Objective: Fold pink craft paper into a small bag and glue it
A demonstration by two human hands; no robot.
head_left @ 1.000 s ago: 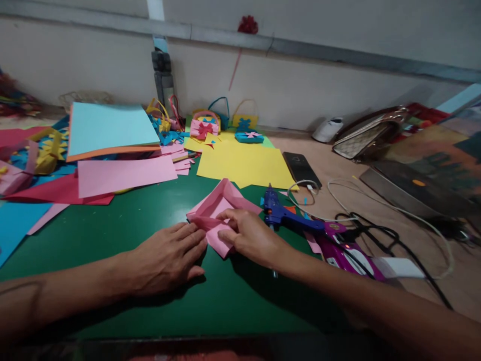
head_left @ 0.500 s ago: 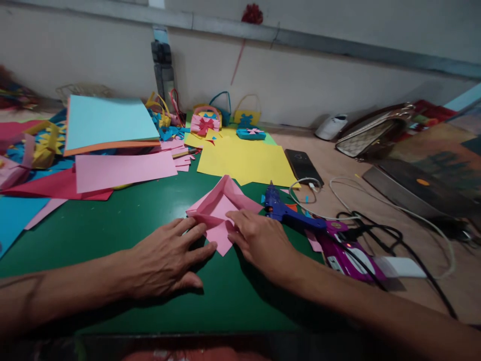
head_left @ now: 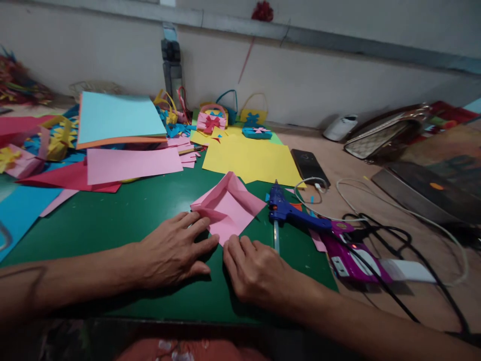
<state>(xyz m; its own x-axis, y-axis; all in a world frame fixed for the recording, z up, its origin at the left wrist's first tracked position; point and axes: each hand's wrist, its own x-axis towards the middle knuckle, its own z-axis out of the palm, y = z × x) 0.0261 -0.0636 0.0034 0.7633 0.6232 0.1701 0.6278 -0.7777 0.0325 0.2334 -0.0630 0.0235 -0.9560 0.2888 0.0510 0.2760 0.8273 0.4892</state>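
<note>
A folded sheet of pink paper lies on the green board, its far and left edges raised like low walls. My left hand rests flat with fingers spread, the fingertips pressing the paper's left and near side. At the near corner of the same paper is my right hand, its fingers curled closed on that corner; the thumb is hidden. Just right of the paper stands a blue glue gun, with a clear glue stick sticking out toward me.
A purple power strip with black cords and a phone lie at the right. Yellow paper is behind the pink sheet. Stacked coloured paper fills the left; small paper bags stand along the wall.
My right hand has moved from the paper's inner fold back toward me to its near corner. The near-right flap now lies flatter. My left hand stays on the paper.
</note>
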